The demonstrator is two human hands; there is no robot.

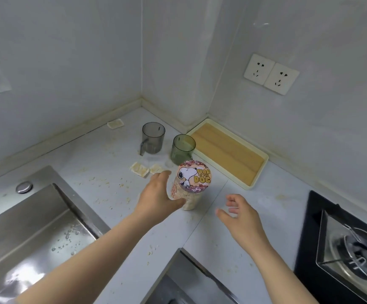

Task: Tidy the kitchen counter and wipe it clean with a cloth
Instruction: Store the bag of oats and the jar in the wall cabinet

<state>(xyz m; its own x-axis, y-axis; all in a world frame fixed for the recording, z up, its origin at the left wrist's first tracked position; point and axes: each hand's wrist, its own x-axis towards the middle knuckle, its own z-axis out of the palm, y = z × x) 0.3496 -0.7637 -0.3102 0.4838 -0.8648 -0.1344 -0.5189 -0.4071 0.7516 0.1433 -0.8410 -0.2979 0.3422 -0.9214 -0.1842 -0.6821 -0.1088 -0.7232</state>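
My left hand (159,194) grips the jar (190,187) mid-counter (112,163); right hand (241,213) hovers beside it, fingers loosely spread, holding nothing.

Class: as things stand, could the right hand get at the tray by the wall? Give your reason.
Probably yes. The right hand is open and holds nothing, and only bare counter lies between it and the tray; the jar gripped by the left hand stands off to its left.
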